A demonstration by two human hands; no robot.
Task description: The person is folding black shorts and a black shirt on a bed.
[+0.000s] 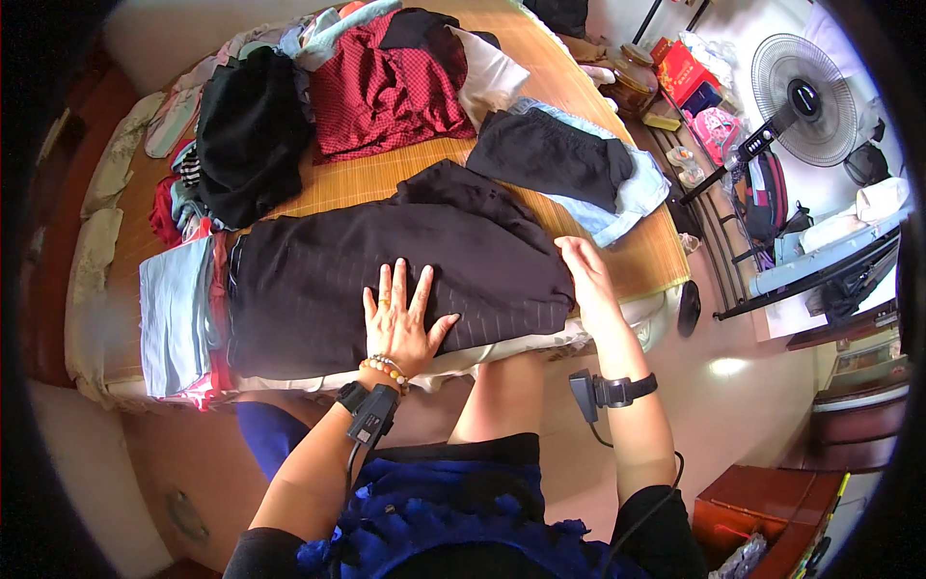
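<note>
A large dark garment with faint pale lines (318, 289) lies spread along the near side of the bed; its kind is not plain. My left hand (400, 323) rests flat on its middle, fingers spread. At the garment's right end, my right hand (588, 275) has its fingers drawn together on the edge, part of the cloth hidden beneath them. Folded light blue cloth (176, 314) sits just left of the garment, with a red and pink piece (218, 318) between them. Beyond the right hand lie black shorts (550, 159) on a light blue garment (644, 188).
A bamboo mat (386, 174) covers the bed. Across its far side are heaped a black garment (251, 135), a red checked one (381, 101) and other clothes. To the right stand a fan (803, 101) and a metal rack (719, 227) holding bags. A reddish wooden cabinet (762, 507) is at lower right.
</note>
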